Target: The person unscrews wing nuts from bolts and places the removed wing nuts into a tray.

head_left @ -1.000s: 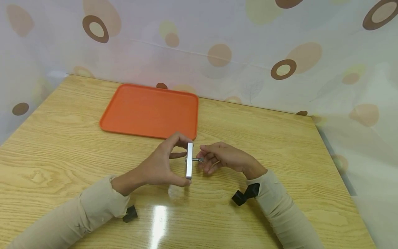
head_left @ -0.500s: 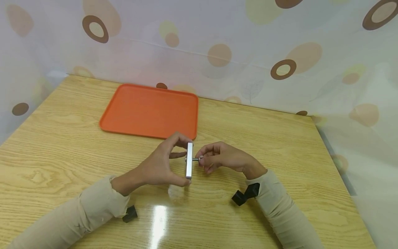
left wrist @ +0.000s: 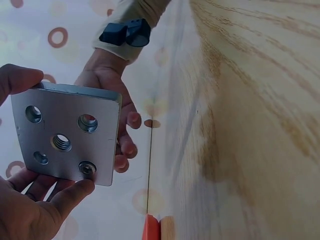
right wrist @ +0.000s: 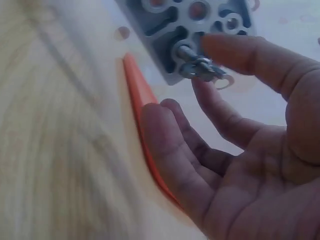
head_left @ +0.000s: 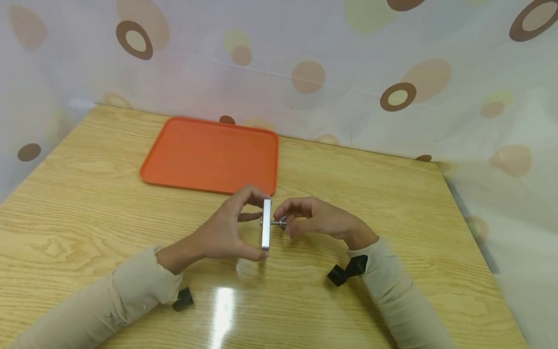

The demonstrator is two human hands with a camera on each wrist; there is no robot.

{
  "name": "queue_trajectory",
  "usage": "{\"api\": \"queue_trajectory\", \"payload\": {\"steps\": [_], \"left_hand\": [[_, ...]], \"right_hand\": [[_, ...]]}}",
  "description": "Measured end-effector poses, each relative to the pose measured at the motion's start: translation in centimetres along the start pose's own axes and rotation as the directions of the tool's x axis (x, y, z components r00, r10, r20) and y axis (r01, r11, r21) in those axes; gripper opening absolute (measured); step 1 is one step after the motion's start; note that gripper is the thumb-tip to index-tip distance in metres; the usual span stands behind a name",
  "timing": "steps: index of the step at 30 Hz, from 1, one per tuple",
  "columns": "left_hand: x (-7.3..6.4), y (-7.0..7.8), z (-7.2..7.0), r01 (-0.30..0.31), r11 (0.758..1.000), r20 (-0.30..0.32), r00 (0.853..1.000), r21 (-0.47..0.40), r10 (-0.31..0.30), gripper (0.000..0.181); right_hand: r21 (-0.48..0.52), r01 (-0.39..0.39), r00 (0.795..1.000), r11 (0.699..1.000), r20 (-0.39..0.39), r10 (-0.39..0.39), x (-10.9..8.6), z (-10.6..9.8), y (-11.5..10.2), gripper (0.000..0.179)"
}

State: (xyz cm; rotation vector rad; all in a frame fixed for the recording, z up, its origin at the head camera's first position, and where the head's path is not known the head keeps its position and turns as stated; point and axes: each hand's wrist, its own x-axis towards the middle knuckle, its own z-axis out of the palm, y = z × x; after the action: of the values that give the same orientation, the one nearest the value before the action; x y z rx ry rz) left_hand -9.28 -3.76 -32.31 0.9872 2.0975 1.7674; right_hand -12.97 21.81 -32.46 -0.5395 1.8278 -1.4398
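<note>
My left hand (head_left: pixel 224 230) grips a square silver metal plate (left wrist: pixel 75 110) by its edges and holds it upright above the table. Several holes pierce the plate, one of them threaded. A bolt (right wrist: pixel 186 52) passes through a corner hole, its round head (left wrist: pixel 87 168) under a left fingertip in the left wrist view. Toward its free end, on the ribbed side of the plate, sits a wing nut (right wrist: pixel 204 69). Thumb and index finger of my right hand (head_left: pixel 324 220) curl about the wing nut, one on either side. The other right fingers are loosely bent.
An orange-red tray (head_left: pixel 209 155) lies at the back left of the wooden table (head_left: pixel 370 194), behind the hands. A patterned cloth (head_left: pixel 270 58) hangs along the back and both sides. Black wrist mounts (head_left: pixel 347 270) stick out from the sleeves.
My right thumb and fingers closed onto the wing nut, then loosened slightly and shifted, so more of it shows now. The left hand and plate stay nearly still.
</note>
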Motion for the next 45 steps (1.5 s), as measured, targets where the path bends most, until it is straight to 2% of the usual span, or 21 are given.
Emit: {"api": "queue_trajectory", "payload": {"steps": [2,6,10,12,24,30,40,45], "left_hand": [[0.02,-0.01,0.02,0.000,1.000,0.000,1.000,0.001,0.000,0.076],[0.03,-0.10,0.05,0.000,1.000,-0.003,1.000,0.006,0.000,0.077],[0.00,-0.22,0.10,0.002,1.000,-0.001,1.000,0.006,-0.002,0.079],[0.00,-0.24,0.12,0.003,1.000,-0.001,1.000,0.006,-0.003,0.079],[-0.02,-0.25,0.12,0.007,1.000,0.001,1.000,0.003,-0.007,0.076],[-0.02,-0.27,0.12,0.009,1.000,0.001,1.000,0.007,-0.009,0.076],[0.09,-0.28,0.10,-0.003,1.000,-0.005,1.000,0.002,0.003,0.077],[0.06,-0.28,0.11,-0.003,1.000,-0.005,1.000,0.004,0.003,0.076]], "right_hand": [[-0.015,-0.016,0.999,1.000,-0.042,0.015,-0.17,-0.09,-0.23,0.036],[0.067,-0.100,0.988,0.993,-0.110,0.107,-0.16,-0.07,-0.40,0.044],[0.116,-0.168,0.981,0.979,-0.074,0.177,0.04,0.23,-0.32,0.043],[0.110,-0.178,0.982,0.978,-0.048,0.184,0.07,0.39,-0.28,0.040],[0.027,-0.133,0.991,0.991,-0.029,0.134,-0.03,0.61,-0.37,0.035],[0.045,-0.091,0.996,0.995,-0.001,0.092,-0.05,0.18,-0.01,0.027],[0.055,-0.035,0.999,0.998,0.017,0.034,-0.11,0.23,-0.36,0.031],[0.038,0.025,0.998,0.999,0.048,-0.027,-0.06,0.14,-0.12,0.032]]}}
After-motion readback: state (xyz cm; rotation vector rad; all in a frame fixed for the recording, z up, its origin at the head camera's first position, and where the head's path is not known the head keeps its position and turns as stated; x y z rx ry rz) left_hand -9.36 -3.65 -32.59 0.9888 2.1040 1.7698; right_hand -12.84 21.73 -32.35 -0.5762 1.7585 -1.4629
